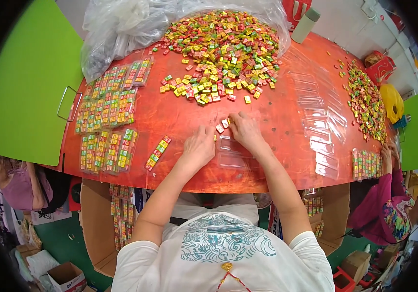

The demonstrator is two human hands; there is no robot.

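Note:
My left hand (pixel 200 145) is closed, its fingertips at a small yellow wrapped candy (pixel 214 138). Opposite it, my right hand (pixel 248 131) pinches at a short row of small wrapped candies (pixel 223 125), red and white with some yellow. Just below the hands lies a clear plastic tray (pixel 231 159) on the red table (pixel 189 182). Left of my left forearm, one filled strip of candies (pixel 157 153) lies by itself. Ahead of the hands spreads a large heap of red, yellow and green candies (pixel 223 53).
Stacked filled trays (pixel 106 107) stand at the left, near a green board (pixel 28 82). Several clear trays (pixel 318 126) lie at the right. Plastic bags (pixel 116 34) and a bottle (pixel 306 24) are at the back. Another person's hands (pixel 389 155) work far right beside a second heap (pixel 367 102).

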